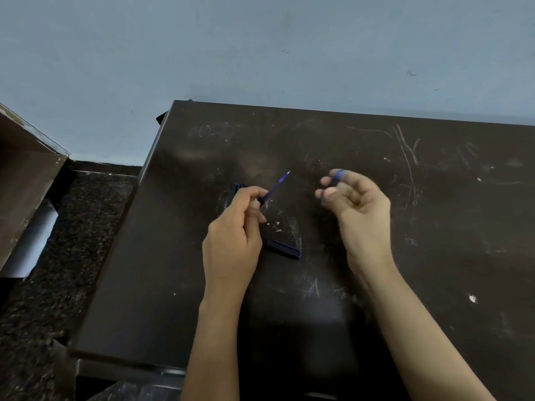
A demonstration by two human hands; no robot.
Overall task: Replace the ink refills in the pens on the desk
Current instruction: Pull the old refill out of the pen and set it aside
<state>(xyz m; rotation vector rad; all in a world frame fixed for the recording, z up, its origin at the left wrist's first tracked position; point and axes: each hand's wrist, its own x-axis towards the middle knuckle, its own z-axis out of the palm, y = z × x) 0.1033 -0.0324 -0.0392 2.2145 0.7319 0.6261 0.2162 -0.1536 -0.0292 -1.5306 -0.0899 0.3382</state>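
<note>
Left hand (234, 227) pinches a refill (277, 185), right hand (356, 204) pinches a blue piece (338, 175). Both hover mid-tabletop (434, 227), well off its edges.

Scratched, faintly glossy dark desk (376, 227); translucent blue plastic refill (278, 185), metal-tipped.

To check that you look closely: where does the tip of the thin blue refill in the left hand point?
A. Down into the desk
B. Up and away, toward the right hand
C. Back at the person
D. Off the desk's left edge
B: the left hand holds the refill slanting up and away, tip toward the right hand.
</note>
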